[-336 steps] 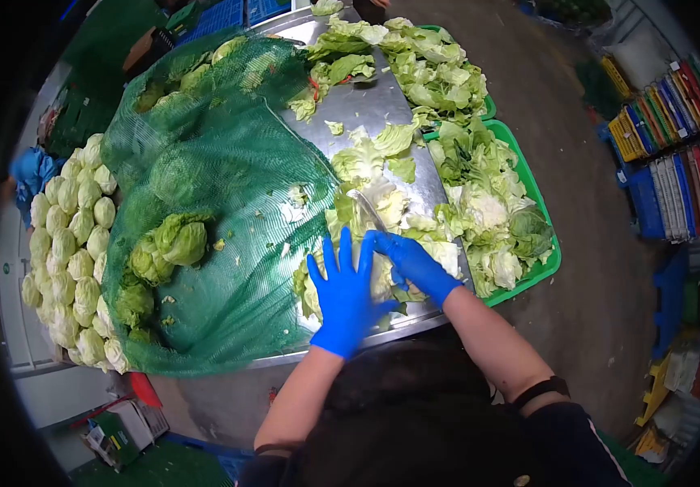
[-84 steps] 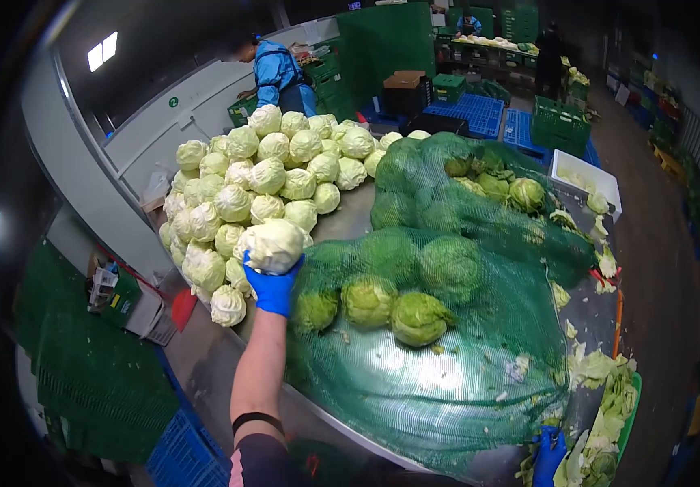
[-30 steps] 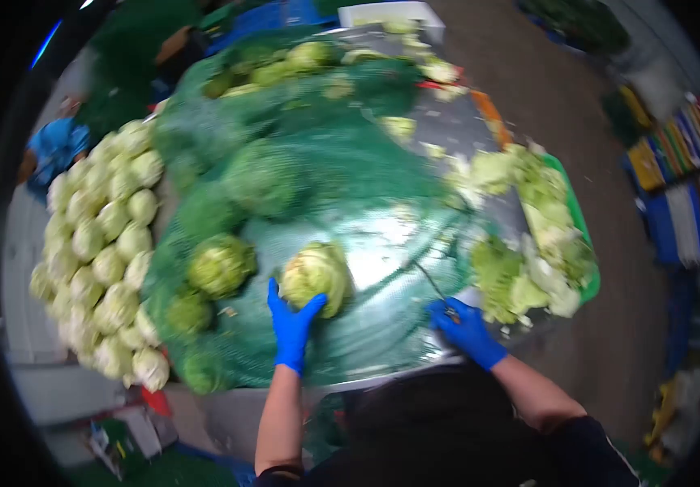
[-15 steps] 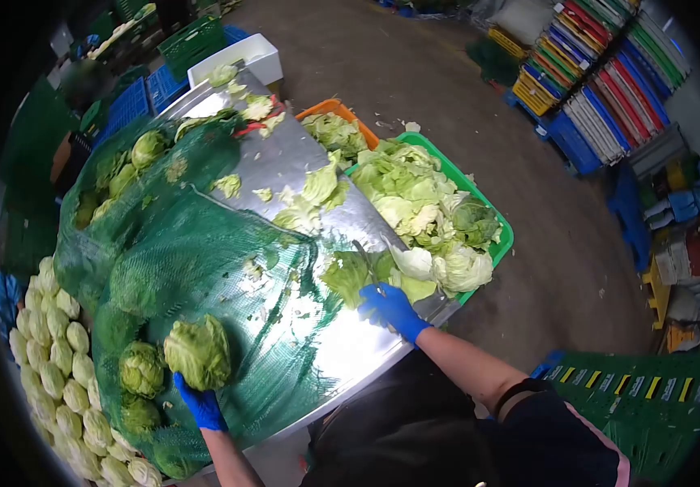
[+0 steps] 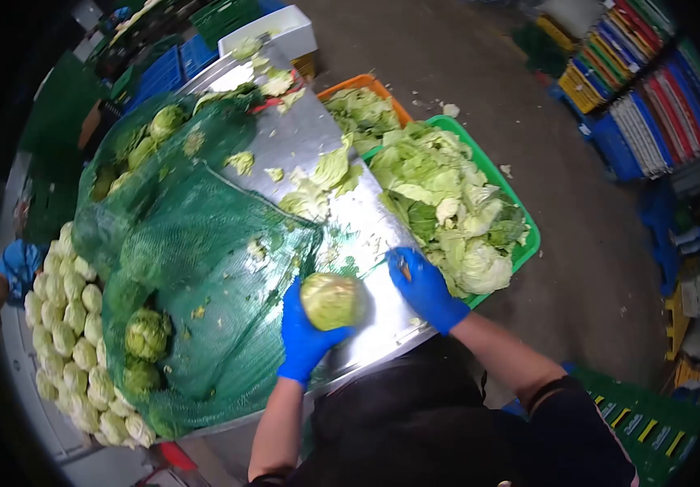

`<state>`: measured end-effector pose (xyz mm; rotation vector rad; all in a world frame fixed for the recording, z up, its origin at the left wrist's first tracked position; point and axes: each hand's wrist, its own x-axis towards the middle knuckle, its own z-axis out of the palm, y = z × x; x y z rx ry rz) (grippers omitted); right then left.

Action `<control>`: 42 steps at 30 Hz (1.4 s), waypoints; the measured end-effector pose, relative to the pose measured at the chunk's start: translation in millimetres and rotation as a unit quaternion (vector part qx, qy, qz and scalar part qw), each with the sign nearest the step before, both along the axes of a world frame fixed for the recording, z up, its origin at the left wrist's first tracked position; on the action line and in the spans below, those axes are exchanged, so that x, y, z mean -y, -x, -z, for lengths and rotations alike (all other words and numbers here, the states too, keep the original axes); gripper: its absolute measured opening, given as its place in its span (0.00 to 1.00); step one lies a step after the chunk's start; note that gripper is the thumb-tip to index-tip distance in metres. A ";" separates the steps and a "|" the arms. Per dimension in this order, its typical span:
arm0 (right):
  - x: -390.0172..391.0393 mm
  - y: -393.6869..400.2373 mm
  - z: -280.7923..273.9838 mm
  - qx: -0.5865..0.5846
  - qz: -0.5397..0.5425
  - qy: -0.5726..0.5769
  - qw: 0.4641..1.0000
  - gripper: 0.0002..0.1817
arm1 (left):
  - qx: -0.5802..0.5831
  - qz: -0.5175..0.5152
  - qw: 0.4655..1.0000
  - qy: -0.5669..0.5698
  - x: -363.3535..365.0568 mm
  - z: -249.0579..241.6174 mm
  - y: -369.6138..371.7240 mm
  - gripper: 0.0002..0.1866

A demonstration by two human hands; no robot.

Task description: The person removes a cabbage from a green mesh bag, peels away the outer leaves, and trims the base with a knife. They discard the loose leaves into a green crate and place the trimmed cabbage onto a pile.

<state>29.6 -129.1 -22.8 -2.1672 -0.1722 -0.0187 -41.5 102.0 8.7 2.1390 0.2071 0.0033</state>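
Observation:
My left hand (image 5: 308,337), in a blue glove, is wrapped round the underside of a pale green cabbage head (image 5: 332,301) above the metal table. To its right, my gloved right hand (image 5: 425,290) is closed, with the brownish handle of a knife (image 5: 405,269) showing between the fingers; the blade is hard to make out. A green mesh net (image 5: 212,276) spreads over the left of the table. At its left edge lies another cabbage head (image 5: 148,334) with leafy outer leaves. Loose leaves (image 5: 317,191) are scattered further up the table.
Beyond the table's right edge, a green crate (image 5: 520,203) and an orange crate (image 5: 374,83) hold trimmed leaves. Many pale heads (image 5: 74,341) are stacked at the left. Behind stands a white box (image 5: 277,32); stacked crates (image 5: 626,89) are far right. A blue-clad person (image 5: 21,264) is at left.
My left hand has carried the cabbage head from the left side of the net rightwards, near my right hand. The leaves under my right hand have left the table.

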 end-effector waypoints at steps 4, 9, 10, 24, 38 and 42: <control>-5.6 37.6 -5.7 -0.027 -0.082 -0.019 0.996 0.10 | -0.010 0.036 0.988 -0.153 26.9 -12.8 1.3 0.66; -4.2 51.1 -25.4 -0.113 -0.114 0.053 0.986 0.08 | 0.026 0.033 0.974 -0.221 45.1 -9.9 -2.0 0.64; -2.6 53.1 -29.1 -0.125 -0.127 0.066 0.982 0.08 | 0.024 0.032 0.975 -0.218 47.7 -10.3 -2.9 0.64; 1.7 40.0 -17.7 -0.161 -0.192 0.144 0.957 0.16 | -0.066 0.023 0.960 -0.270 68.3 -6.0 -4.8 0.64; 2.2 42.2 -26.7 -0.129 -0.140 -0.004 0.982 0.39 | 0.055 -0.117 0.983 0.128 54.6 -1.3 10.1 0.54; 1.9 25.8 -28.0 -0.178 -0.096 0.087 0.976 0.33 | -0.039 -0.209 0.930 0.299 42.6 14.6 -0.2 0.51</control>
